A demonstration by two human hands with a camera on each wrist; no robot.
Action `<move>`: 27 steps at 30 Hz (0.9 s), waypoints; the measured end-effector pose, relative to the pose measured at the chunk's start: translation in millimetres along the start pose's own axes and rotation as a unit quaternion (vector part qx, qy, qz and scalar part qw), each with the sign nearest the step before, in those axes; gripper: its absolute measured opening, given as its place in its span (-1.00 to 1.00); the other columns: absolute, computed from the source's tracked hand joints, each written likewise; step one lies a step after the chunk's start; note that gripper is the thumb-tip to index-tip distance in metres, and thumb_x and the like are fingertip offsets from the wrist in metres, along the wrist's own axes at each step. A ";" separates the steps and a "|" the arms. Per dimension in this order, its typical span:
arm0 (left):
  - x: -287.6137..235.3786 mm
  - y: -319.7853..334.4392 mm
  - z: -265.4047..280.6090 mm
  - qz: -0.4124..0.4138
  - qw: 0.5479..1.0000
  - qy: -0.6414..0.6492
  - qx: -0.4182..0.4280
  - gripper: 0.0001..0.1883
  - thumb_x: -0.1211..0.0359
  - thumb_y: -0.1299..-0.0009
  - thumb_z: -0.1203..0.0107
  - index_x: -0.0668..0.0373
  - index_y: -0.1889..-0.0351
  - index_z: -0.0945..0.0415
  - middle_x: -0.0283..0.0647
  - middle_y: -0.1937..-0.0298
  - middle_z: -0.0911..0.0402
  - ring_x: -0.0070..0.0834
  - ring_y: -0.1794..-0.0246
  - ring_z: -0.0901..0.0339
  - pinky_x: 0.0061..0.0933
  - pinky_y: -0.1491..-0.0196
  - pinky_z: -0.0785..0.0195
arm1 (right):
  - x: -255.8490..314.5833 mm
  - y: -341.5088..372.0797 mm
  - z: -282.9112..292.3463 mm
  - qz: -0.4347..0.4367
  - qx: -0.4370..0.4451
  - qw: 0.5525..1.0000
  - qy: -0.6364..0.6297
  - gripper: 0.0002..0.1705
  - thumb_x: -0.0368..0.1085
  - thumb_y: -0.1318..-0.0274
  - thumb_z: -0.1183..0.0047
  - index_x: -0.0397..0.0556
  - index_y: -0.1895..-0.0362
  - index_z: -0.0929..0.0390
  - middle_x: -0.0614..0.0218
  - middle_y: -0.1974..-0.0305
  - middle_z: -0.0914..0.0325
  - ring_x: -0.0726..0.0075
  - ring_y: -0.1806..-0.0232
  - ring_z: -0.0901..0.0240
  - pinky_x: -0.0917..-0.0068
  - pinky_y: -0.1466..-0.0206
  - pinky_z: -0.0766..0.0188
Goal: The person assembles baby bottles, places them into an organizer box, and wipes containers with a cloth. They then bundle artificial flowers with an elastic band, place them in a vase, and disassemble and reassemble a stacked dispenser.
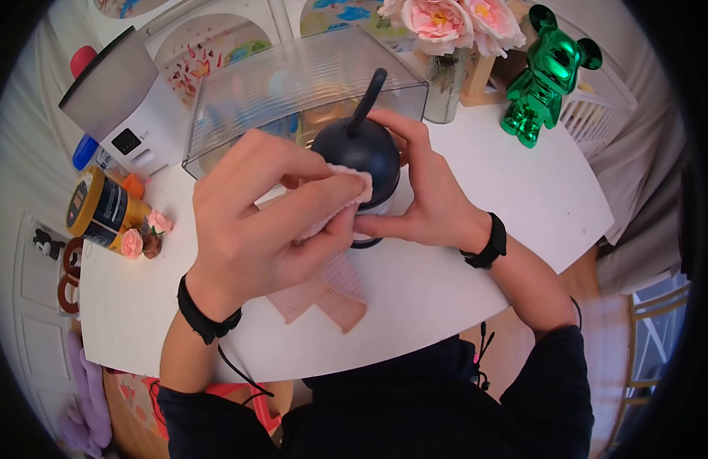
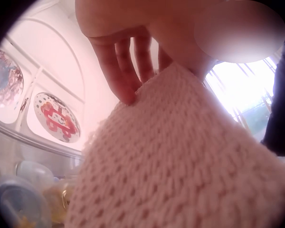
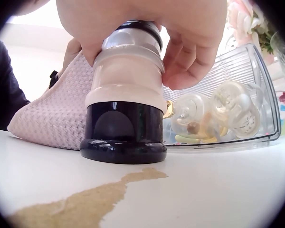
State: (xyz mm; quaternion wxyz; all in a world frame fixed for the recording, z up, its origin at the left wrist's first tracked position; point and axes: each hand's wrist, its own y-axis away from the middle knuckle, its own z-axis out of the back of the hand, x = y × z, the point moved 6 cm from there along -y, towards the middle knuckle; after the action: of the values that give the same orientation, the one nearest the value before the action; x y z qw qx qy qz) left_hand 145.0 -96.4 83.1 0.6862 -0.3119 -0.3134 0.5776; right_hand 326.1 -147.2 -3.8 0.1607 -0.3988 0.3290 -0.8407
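Note:
A bottle with a pinkish see-through body and a black base stands upright on the white table. Its rounded black lid carries a loop handle. My right hand grips the bottle just below the lid, fingers on the far side and thumb on the near side. A pale pink waffle-weave cloth is pinched in my left hand, bunched against the side of the lid. The rest of the cloth hangs down to the tabletop beside the bottle.
Behind the bottle is a clear ribbed box with baby bottles inside. At left stand a white dispenser and a yellow-lidded tub with small roses. A flower vase and a shiny green bear figure stand at right.

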 end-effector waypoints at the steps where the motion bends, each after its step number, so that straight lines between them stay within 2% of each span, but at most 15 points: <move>1: -2.4 0.1 0.0 -0.015 1.000 -0.020 0.015 -0.61 0.62 -0.03 -0.40 0.19 0.13 -0.84 -0.23 0.23 -0.67 -0.42 0.30 -0.63 -0.47 0.27 -0.47 | -1.5 -0.2 -0.5 0.010 -0.003 1.000 -0.006 0.27 -0.02 0.06 -0.68 0.04 -0.62 -0.11 -0.02 -0.31 -0.56 -0.13 -0.27 -0.64 0.15 -0.35 -0.56; 4: 4.1 2.9 6.1 0.016 0.997 -0.080 -0.015 -0.60 0.63 -0.01 -0.39 0.18 0.14 -0.84 -0.24 0.25 -0.67 -0.41 0.32 -0.62 -0.46 0.28 -0.47 | 0.0 -1.1 -0.7 0.025 -0.008 1.000 -0.011 0.27 -0.03 0.06 -0.68 0.04 -0.62 -0.12 -0.02 -0.31 -0.56 -0.14 -0.27 -0.64 0.15 -0.35 -0.56; 7: 6.1 4.8 1.8 0.041 0.998 -0.047 -0.032 -0.60 0.64 -0.01 -0.38 0.16 0.15 -0.84 -0.24 0.27 -0.66 -0.42 0.33 -0.62 -0.45 0.30 -0.47 | 0.3 -0.6 0.2 0.025 -0.011 1.000 -0.010 0.26 -0.02 0.06 -0.68 0.03 -0.62 -0.13 -0.03 -0.31 -0.56 -0.14 -0.27 -0.64 0.15 -0.35 -0.56; 10: -4.0 0.7 -3.8 0.018 0.999 -0.042 -0.001 -0.61 0.65 -0.02 -0.37 0.16 0.16 -0.84 -0.26 0.27 -0.67 -0.42 0.34 -0.62 -0.46 0.31 -0.47 | -1.2 -0.9 0.3 0.018 -0.011 1.000 -0.007 0.25 -0.02 0.06 -0.68 0.03 -0.62 -0.14 -0.03 -0.31 -0.57 -0.14 -0.27 -0.65 0.15 -0.34 -0.57; 15: 1.9 1.1 0.8 0.049 0.997 -0.061 -0.004 -0.64 0.62 -0.03 -0.37 0.14 0.18 -0.83 -0.30 0.30 -0.67 -0.42 0.35 -0.63 -0.44 0.32 -0.46 | 0.9 -0.1 -0.1 0.006 -0.009 1.000 0.004 0.26 -0.03 0.07 -0.67 0.05 -0.62 -0.14 -0.02 -0.31 -0.58 -0.16 -0.25 -0.66 0.14 -0.33 -0.58; 16: 4.8 0.9 2.3 0.067 0.996 -0.065 -0.010 -0.64 0.61 -0.03 -0.37 0.14 0.18 -0.83 -0.31 0.30 -0.67 -0.41 0.35 -0.63 -0.44 0.32 -0.46 | 0.6 -0.3 0.0 0.012 -0.011 1.000 0.002 0.27 -0.02 0.08 -0.68 0.06 -0.63 -0.14 -0.01 -0.31 -0.58 -0.14 -0.24 -0.67 0.15 -0.28 -0.60; 18: 1.7 -0.2 -0.1 0.052 0.997 -0.050 0.001 -0.65 0.61 -0.05 -0.36 0.15 0.18 -0.83 -0.29 0.29 -0.68 -0.41 0.36 -0.63 -0.44 0.32 -0.46 | -0.4 -0.7 0.9 0.020 -0.015 1.000 0.001 0.28 -0.01 0.09 -0.68 0.07 -0.63 -0.14 0.00 -0.30 -0.58 -0.12 -0.23 -0.67 0.17 -0.23 -0.61; 20: -2.9 -1.0 -1.2 0.038 0.999 -0.034 0.011 -0.66 0.62 -0.06 -0.36 0.16 0.17 -0.83 -0.28 0.28 -0.68 -0.41 0.37 -0.62 -0.44 0.32 -0.45 | -4.5 0.1 0.8 -0.001 -0.004 1.000 -0.001 0.29 0.03 0.11 -0.69 0.08 -0.63 -0.15 0.04 -0.26 -0.60 -0.04 -0.13 -0.70 0.23 -0.06 -0.62; 21: -5.1 -2.2 -1.1 0.039 0.998 -0.043 0.024 -0.67 0.62 -0.08 -0.35 0.17 0.17 -0.83 -0.27 0.28 -0.68 -0.41 0.37 -0.62 -0.44 0.31 -0.46 | -4.2 -0.1 1.6 0.000 -0.003 1.000 0.000 0.29 0.03 0.11 -0.69 0.08 -0.63 -0.15 0.04 -0.26 -0.60 -0.04 -0.13 -0.70 0.23 -0.06 -0.62; 23: -3.0 -1.2 -1.5 0.044 0.997 -0.053 0.037 -0.68 0.62 -0.10 -0.34 0.18 0.17 -0.82 -0.27 0.27 -0.69 -0.41 0.37 -0.63 -0.44 0.31 -0.46 | -5.9 -0.1 2.0 -0.021 0.007 1.000 0.018 0.31 0.05 0.12 -0.70 0.08 -0.63 -0.15 0.09 -0.21 -0.60 0.06 -0.02 -0.68 0.29 0.08 -0.57; 25: 10.8 1.2 5.9 0.068 0.994 -0.089 -0.014 -0.69 0.61 -0.11 -0.34 0.14 0.18 -0.82 -0.28 0.29 -0.68 -0.42 0.36 -0.63 -0.44 0.32 -0.46 | -5.0 0.5 1.0 -0.014 0.000 1.000 0.016 0.31 0.06 0.13 -0.70 0.08 -0.63 -0.15 0.11 -0.20 -0.60 0.09 0.01 -0.66 0.30 0.09 -0.56; 26: 11.5 2.8 4.9 0.068 0.994 -0.090 -0.013 -0.69 0.61 -0.11 -0.34 0.14 0.18 -0.82 -0.28 0.29 -0.68 -0.42 0.36 -0.63 -0.44 0.32 -0.46 | -4.1 0.4 1.2 -0.008 -0.009 1.000 0.015 0.31 0.06 0.13 -0.70 0.07 -0.63 -0.16 0.13 -0.18 -0.60 0.11 0.03 -0.64 0.31 0.10 -0.56; 27: 13.8 4.0 3.3 0.082 0.995 -0.050 -0.016 -0.69 0.61 -0.11 -0.34 0.14 0.18 -0.82 -0.28 0.29 -0.69 -0.42 0.36 -0.63 -0.45 0.32 -0.47 | -4.4 0.0 1.1 -0.006 -0.011 1.000 0.015 0.31 0.06 0.13 -0.70 0.07 -0.63 -0.16 0.13 -0.18 -0.60 0.11 0.03 -0.64 0.31 0.10 -0.56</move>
State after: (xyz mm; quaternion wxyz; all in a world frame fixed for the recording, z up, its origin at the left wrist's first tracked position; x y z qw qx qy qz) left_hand 141.9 -82.0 82.9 0.6151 -0.3178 -0.3299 0.6417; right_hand 329.7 -145.3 -5.7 0.1465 -0.3897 0.3380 -0.8440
